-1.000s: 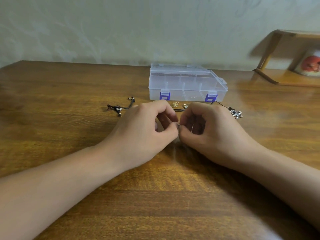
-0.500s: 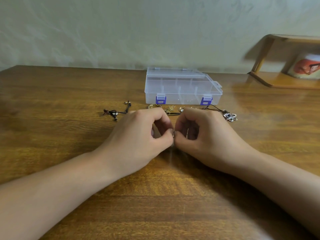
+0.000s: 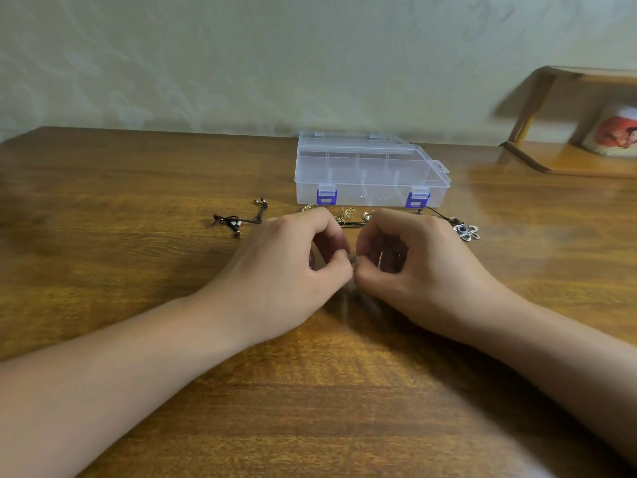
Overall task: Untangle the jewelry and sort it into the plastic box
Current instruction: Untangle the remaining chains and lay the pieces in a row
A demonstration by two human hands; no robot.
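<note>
Hands meet at the middle of the wooden table (image 3: 138,208), knuckle to knuckle: the left hand (image 3: 289,267) and the right hand (image 3: 417,267) each have their fingers curled in, thumb and forefinger pinched on something very small where the two meet — a bit of fine chain or a clasp, as far as can be told, since the piece itself is mostly hidden and blurred. From that meeting point, the plastic box (image 3: 370,174) sits at twelve o'clock, lid down and both blue latches (image 3: 326,197) fastened, its compartments looking empty through the clear walls. Between box and hands lies the tangle of jewelry (image 3: 348,215), gold chain and dark cord knotted together just beyond the knuckles. A dark cord with beads (image 3: 238,222) trails off at about ten o'clock, and a silver flower pendant (image 3: 467,232) lies at about two o'clock, close beside the right hand. A wooden shelf (image 3: 565,132) with a printed mug (image 3: 617,132) stands far off at two o'clock. The step in hand seems to be the untangling itself, and an early stretch of it — nothing appears sorted yet. Next would call for easing the pinched strand free with small, gentle pulls rather than a tug, which might tighten the knot; the box must also be unlatched before any piece can go in.
</note>
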